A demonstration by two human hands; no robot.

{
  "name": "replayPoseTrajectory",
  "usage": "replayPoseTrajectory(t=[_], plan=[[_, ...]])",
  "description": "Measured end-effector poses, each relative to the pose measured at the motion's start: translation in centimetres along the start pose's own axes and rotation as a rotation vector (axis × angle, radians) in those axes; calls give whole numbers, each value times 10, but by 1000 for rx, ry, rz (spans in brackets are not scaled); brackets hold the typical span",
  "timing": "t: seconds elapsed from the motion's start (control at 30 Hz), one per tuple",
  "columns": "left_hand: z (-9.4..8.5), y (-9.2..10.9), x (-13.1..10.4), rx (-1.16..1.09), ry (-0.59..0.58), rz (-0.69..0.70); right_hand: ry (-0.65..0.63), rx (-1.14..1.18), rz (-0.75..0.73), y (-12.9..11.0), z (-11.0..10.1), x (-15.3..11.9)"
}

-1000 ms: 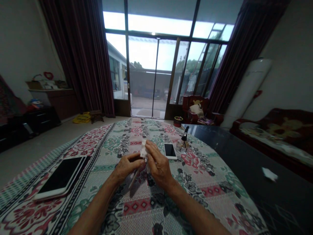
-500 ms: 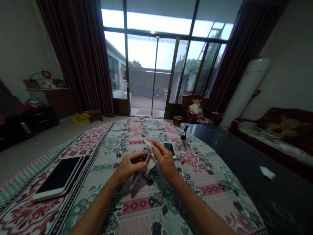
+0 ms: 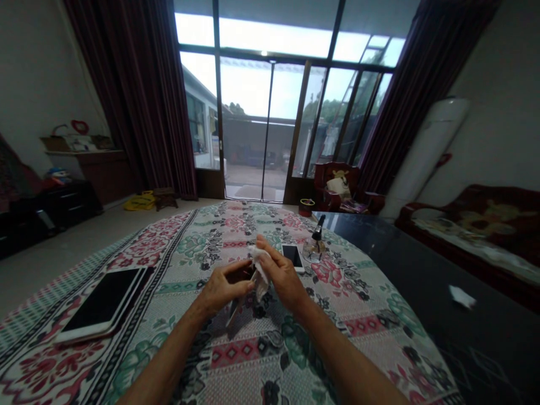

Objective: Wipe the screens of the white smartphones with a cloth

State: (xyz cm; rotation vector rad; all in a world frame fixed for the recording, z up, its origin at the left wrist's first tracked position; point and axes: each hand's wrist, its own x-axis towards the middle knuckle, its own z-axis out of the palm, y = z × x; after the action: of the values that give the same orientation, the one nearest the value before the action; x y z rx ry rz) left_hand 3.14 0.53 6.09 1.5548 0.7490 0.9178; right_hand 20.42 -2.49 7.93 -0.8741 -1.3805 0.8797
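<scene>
One floral tablecloth (image 3: 248, 382) is covering the tbl; tablet (image 3: 103, 301) is lying far L. L hand (image 3: 221, 287) & R hand (image 3: 284, 275) are meeting mid-tbl, white phone (image 3: 294, 256) lying just beyond R. L is pinching a tilted thin flat item (image 3: 234, 315) betw. thumb & fingers, just above cloth; R, part-closed, is holding white tissue (image 3: 261, 284) against its upper end.

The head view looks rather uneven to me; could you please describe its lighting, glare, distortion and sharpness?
Head view: bright sky behind the glass door is washed out, the curtains dim; head view: the dark table shows pale glare at its far end; head view: wide-angle distortion seems to slant the white cylinder; head view: the white wad looks soft, lacking fine detail.
</scene>
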Motion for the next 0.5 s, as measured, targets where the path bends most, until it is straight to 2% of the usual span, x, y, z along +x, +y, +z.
replayPoseTrajectory(t=[0.1,0.23,0.4,0.5], plan=[[0,0,0,31,-13,22,-42,177,92,1,-1,2],[-1,2,-2,112,-42,70,1,399,191,3,-1,5],[-2,3,-3,160,-41,56,44,289,211,8,-5,7],[-5,1,-2,142,-33,68,147,302,229,9,-3,6]])
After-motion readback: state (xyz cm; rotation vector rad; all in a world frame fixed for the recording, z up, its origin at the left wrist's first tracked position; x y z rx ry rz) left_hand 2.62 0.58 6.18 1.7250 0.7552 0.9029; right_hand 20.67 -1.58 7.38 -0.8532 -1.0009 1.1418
